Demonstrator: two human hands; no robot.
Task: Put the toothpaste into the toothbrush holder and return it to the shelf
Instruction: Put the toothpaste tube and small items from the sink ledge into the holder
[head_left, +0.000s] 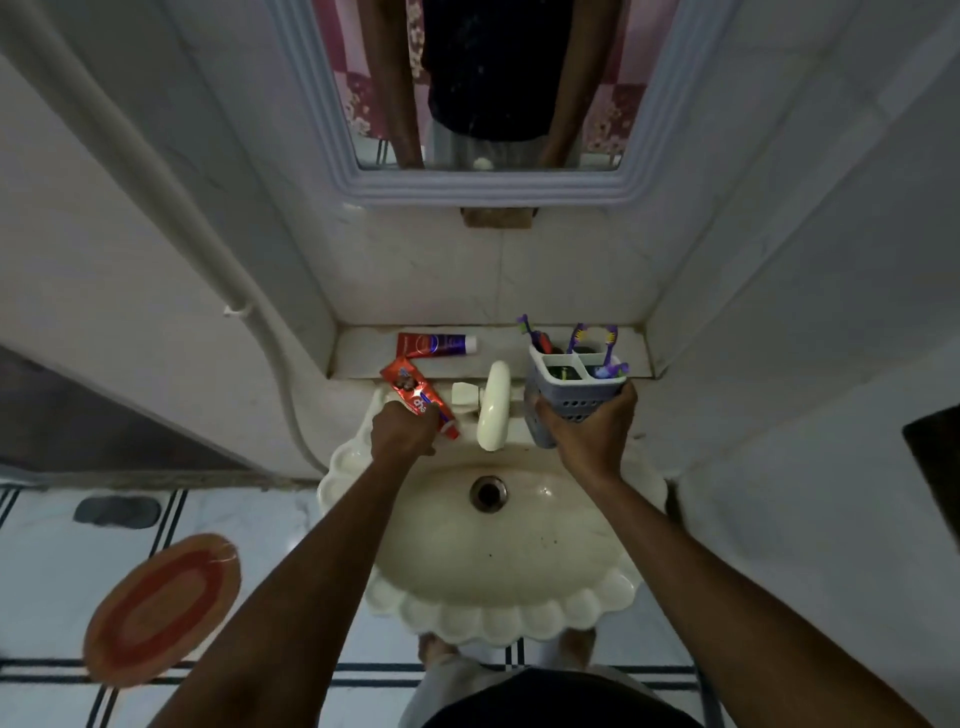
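My left hand (402, 428) grips the lower end of a red toothpaste tube (413, 392), which slants up-left over the sink's back rim. My right hand (589, 428) holds a grey perforated toothbrush holder (569, 387) with a white divided top, tilted above the sink's right side just in front of the shelf (363, 353). Several purple toothbrushes (597, 338) stick out of it. A second red and purple toothpaste tube (436, 344) lies flat on the shelf at the left.
A cream scalloped sink (498, 597) lies below, its tap (493, 405) standing between my hands. A framed mirror (483, 184) hangs on the marble wall above. A white pipe (244, 312) runs down the left wall. An orange oval mat (161, 608) lies on the floor.
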